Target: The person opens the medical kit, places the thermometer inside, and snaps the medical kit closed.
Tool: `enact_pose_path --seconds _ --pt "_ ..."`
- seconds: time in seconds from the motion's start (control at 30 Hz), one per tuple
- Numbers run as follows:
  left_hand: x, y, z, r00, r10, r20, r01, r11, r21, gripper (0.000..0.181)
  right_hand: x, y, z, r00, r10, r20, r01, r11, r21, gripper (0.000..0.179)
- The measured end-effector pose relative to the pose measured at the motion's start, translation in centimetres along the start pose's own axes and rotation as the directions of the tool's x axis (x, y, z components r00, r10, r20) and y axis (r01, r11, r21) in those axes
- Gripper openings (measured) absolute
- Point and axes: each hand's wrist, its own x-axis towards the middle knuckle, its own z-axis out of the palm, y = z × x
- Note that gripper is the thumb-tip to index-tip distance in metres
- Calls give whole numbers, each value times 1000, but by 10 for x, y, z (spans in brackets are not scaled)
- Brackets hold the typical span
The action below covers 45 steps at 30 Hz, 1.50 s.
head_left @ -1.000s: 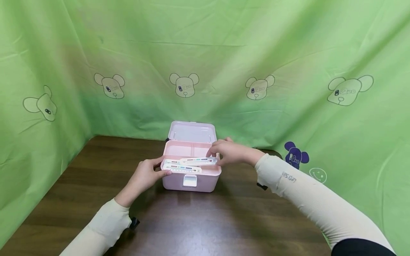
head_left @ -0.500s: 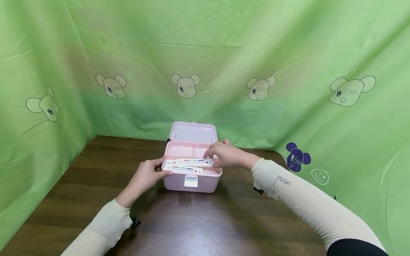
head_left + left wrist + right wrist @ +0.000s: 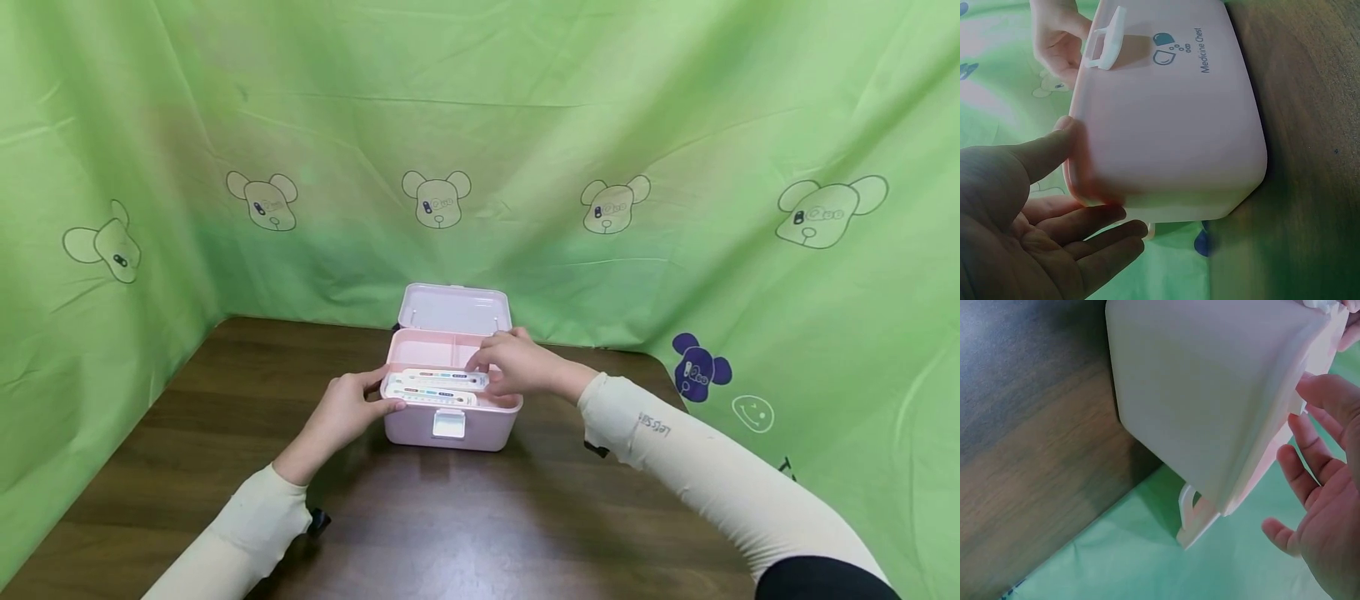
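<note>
Packets [image 3: 435,396] sit in the box [image 3: 411,427], its lid [image 3: 453,309] behind.

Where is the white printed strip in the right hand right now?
In the head view, the white printed strip is at the open top of the pink box, just behind the nearer strip, its right end held by the right hand.

Head view: one medicine chest [image 3: 411,427], at least two thermometer-like strips [image 3: 435,396], one surface [image 3: 435,521], five outlined bears [image 3: 438,204], one purple bear [image 3: 694,372], one smiley [image 3: 753,414].
</note>
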Motion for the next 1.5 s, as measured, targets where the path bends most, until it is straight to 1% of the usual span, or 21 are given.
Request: enact_pose_path --seconds 0.2,0.3,0.47,0.7,0.9,1.07,1.17,1.27,1.33,1.5 --pt "0 0 0 1000 0 0 0 1000 6 71 4 -4 2 1000 -5 3 5 1000 0 42" --pt "0 0 0 1000 10 -6 -10 1000 15 70 7 -5 3 1000 -7 2 7 1000 -7 42" --pt "0 0 0 1000 2 -9 -2 1000 4 70 10 -7 6 1000 -8 -4 8 1000 -5 42" --pt "-1 1 1 1000 -5 -5 5 1000 -9 70 13 -8 14 1000 8 -2 -8 1000 -12 42" --pt "1 -1 -1 1000 2 -1 -2 1000 12 70 14 -10 13 1000 -3 7 3 999 -38 41" --pt "2 -2 -1 1000 -4 -10 3 1000 -25 67 14 -8 12 1000 -15 3 16 998 -64 37" --pt "2 -4 -1 1000 -7 -10 6 999 -51 65 12 -4 11 1000 -5 -11 5 999 -31 34" --pt "3 -5 -2 1000 -27 6 27 997 -71 62 7 0 11 999 15 -36 -15 1000 23 31" --pt "4 -6 -4 999 -33 14 34 997 -74 59 2 3 11 998 25 -60 -21 998 62 28" --pt "9 -5 -12 999 -45 15 45 997 -56 47 -10 7 12 991 32 -127 -17 993 114 23"
